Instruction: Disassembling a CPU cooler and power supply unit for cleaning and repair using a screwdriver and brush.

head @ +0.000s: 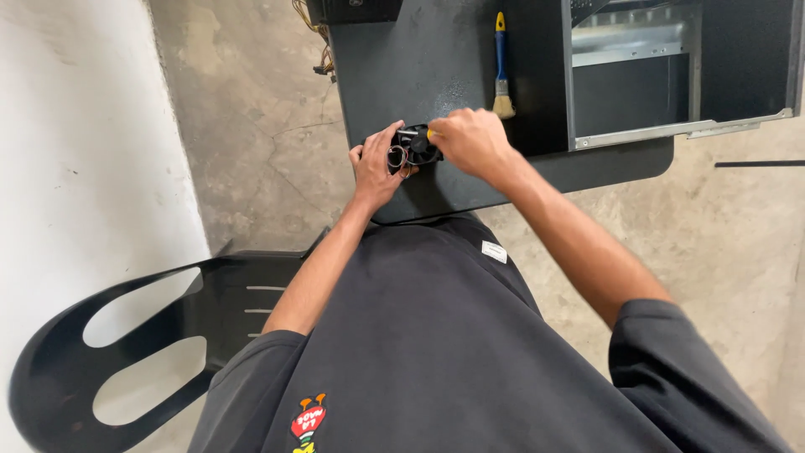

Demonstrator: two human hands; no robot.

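Left hand (pixel 375 165): fingers curled around the small black fan (pixel 413 148), holding it on the dark table (pixel 436 59).
Right hand (pixel 470 138): closed on a screwdriver (pixel 417 132) with a yellow handle, tip at the fan.
Nearby: blue paintbrush (pixel 501 67) lying on the table; black chair (pixel 126 335) on the left.

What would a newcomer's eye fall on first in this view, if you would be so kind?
Most striking are the two hands meeting at the near edge of the dark table: the left hand steadies a small black fan with coiled wires, while the right hand holds a yellow-tipped tool against it. Just beyond lies a blue-handled brush, with an open metal case to its right. A black plastic chair stands at lower left.
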